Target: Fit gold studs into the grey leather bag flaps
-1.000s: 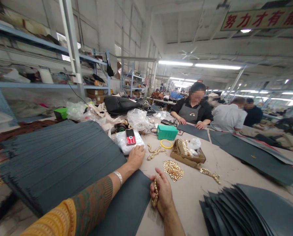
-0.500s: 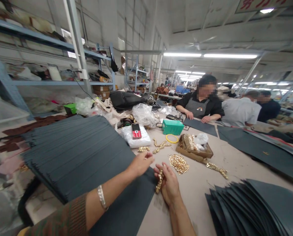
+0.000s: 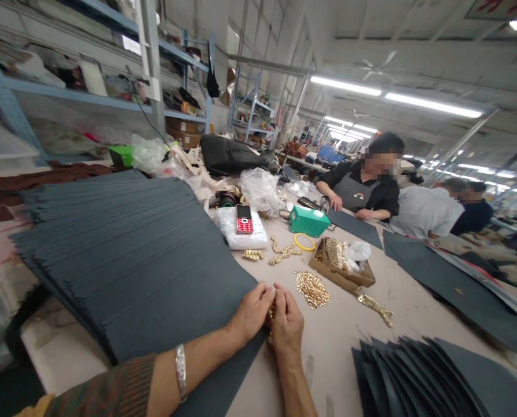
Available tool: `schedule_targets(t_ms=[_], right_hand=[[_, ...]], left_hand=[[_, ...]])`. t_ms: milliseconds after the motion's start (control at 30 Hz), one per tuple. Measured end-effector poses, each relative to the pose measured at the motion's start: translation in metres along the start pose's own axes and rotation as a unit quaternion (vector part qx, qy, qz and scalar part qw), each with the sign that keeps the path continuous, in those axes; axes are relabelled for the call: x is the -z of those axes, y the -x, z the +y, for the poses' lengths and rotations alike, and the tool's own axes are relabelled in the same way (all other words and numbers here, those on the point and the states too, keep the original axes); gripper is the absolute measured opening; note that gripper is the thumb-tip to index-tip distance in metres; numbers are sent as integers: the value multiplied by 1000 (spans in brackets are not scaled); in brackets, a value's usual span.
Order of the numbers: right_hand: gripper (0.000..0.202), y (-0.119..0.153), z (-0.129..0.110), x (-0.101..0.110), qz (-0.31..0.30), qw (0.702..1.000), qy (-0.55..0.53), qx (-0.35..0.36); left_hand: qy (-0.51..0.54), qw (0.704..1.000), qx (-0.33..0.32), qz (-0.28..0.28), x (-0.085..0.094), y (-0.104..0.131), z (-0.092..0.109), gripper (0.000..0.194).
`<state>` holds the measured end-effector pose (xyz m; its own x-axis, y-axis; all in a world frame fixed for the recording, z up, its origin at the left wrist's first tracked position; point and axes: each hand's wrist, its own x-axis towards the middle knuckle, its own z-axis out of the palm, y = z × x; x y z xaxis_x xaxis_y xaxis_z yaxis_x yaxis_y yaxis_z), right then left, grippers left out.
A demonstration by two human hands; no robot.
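Observation:
My left hand (image 3: 250,311) and my right hand (image 3: 288,327) meet at the fingertips above the edge of a dark sheet stack. A cluster of shiny gold metal pieces (image 3: 270,317) shows between them, held in my right hand's closed fingers. My left thumb and forefinger are pinched together; whatever lies between them is hidden. Just beyond my right hand, a loose pile of small gold pieces (image 3: 312,289) rests on the table. Gold clusters (image 3: 283,251) lie farther back, beside a yellow ring (image 3: 304,242).
Dark sheets (image 3: 145,249) are fanned in a big stack at left, with another stack (image 3: 432,376) at lower right. A cardboard box (image 3: 340,277) holds gold pieces. Behind stand a green box (image 3: 309,221) and a red-keyed phone (image 3: 244,219) on a plastic packet. A co-worker (image 3: 366,179) sits opposite.
My left hand has moved in to meet my right, whose fingers have curled over the gold pieces. The camera view has tilted.

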<state>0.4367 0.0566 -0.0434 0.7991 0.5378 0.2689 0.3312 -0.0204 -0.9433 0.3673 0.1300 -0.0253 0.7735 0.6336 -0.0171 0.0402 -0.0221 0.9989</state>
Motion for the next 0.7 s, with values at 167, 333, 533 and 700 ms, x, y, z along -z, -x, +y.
schedule_targets(t_ms=[167,333,533,700], right_hand=[[38,7,-10,-11,27,997,67,4],[38,7,-15,-14,37,997,70,-16],[36,7,-17,-13,64,992,103,-20],[35,9,-21,-17,70,990,117,-29]], left_hand=[[-16,999,-21,46,-2,2,4,32],[-37,997,-30,66,-5,-3,1,28],[-43,998,-27,39,-6,-4,2,28],[-37,998,-22,48,-5,-5,1,30]])
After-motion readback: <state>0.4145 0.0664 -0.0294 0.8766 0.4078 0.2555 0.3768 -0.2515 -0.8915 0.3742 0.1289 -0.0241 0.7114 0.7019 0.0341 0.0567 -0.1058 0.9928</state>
